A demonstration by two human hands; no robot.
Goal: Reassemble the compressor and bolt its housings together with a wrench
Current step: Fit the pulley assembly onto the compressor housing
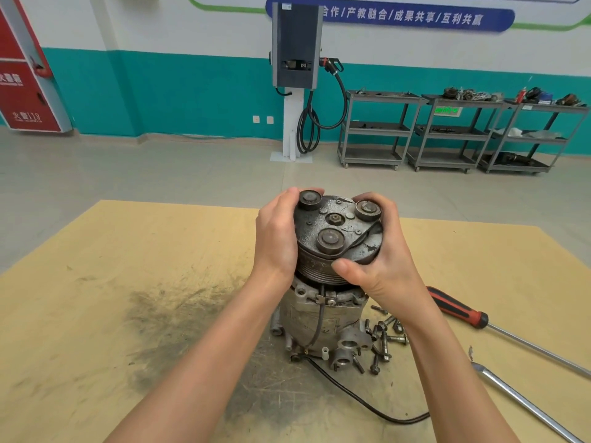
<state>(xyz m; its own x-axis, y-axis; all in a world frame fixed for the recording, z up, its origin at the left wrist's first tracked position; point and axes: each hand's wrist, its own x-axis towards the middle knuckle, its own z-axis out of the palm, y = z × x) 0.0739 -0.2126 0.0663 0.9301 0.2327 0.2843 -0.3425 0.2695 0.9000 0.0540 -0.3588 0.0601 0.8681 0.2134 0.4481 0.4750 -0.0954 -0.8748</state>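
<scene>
Compressor (319, 318): stands upright in the middle of the frame, on the yellow tabletop (96, 282).
Clutch pulley (335, 238): dark disc on top of the compressor.
Left hand (276, 238): grip curled around the pulley's left side.
Right hand (380, 260): grip curled around its right side, thumb on the grooves.
Bolts (383, 340): loose heap just right of the compressor.
Screwdriver (460, 310): red handle, lower right.

EV charger (295, 46) on wall, carts (377, 129) w/ parts
</scene>
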